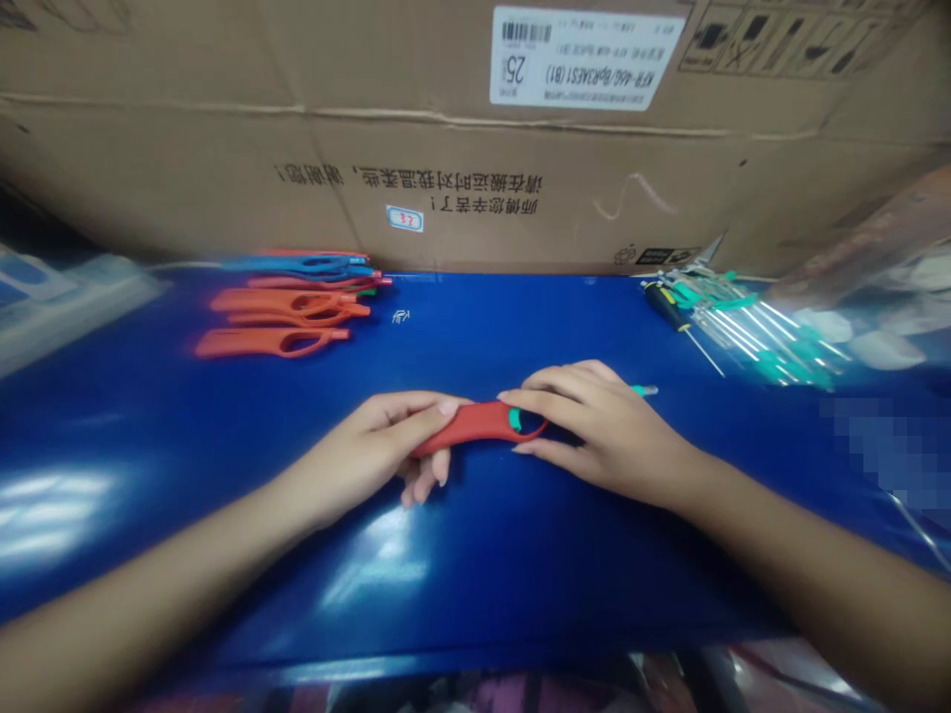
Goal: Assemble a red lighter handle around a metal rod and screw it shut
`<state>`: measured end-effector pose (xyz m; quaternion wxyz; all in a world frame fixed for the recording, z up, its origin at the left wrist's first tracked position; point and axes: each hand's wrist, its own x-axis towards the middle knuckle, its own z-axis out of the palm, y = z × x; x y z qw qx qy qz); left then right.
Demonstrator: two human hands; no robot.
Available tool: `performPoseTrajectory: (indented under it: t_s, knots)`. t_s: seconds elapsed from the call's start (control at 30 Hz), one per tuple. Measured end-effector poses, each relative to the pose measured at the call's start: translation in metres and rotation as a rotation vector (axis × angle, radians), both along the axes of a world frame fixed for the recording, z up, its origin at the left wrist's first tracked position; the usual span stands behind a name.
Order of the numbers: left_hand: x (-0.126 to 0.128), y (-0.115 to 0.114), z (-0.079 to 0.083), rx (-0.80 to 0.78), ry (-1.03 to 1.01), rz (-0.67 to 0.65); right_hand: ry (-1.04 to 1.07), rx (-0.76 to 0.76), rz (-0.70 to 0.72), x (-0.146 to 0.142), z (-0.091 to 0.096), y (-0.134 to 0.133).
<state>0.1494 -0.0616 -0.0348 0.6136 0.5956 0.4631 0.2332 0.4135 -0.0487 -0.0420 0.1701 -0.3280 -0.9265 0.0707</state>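
Over the middle of the blue table I hold a red utility lighter (475, 424) level, its green trigger (515, 420) showing in the finger loop. My left hand (393, 431) is closed around the handle end, thumb on top and fingers curled beneath. At the loop end, my right hand (594, 416) grips with its fingertips, covering the front of the lighter. Beyond the right knuckles a small green-and-silver tip (644, 390) peeks out; whether it joins the lighter is hidden.
Several orange, red and blue lighter bodies (282, 342) lie at the back left. A screwdriver (669, 305) and several metal rods with green parts (773, 337) are heaped at the back right. A large cardboard box (446, 129) walls off the rear. Small white bits (401, 317) lie nearby.
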Motion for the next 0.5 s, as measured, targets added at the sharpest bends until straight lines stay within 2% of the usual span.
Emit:
performPoseTrajectory:
  t_s: [0.03,0.1,0.13,0.23,0.3,0.4,0.5]
  knots:
    - [0.0,0.001,-0.001,-0.056,-0.034,0.017,-0.006,-0.004,0.004,0.0,0.0,0.0]
    - [0.0,0.001,-0.001,0.008,-0.003,0.028,0.004,-0.017,-0.001,-0.001,0.0,-0.002]
    - [-0.001,0.0,-0.002,0.117,0.052,0.009,0.015,-0.026,-0.005,-0.002,0.0,-0.002]
    - [-0.004,-0.002,-0.003,0.578,0.253,-0.123,0.042,-0.059,-0.002,-0.002,0.002,-0.005]
    - [-0.005,-0.005,-0.004,0.789,0.321,-0.221,0.041,-0.117,0.041,-0.003,0.004,-0.007]
    - [-0.005,-0.008,-0.005,0.873,0.337,-0.289,0.038,-0.218,0.109,-0.003,0.006,-0.008]
    - [-0.003,-0.01,-0.006,0.879,0.342,-0.304,0.038,-0.228,0.1,-0.004,0.007,-0.01]
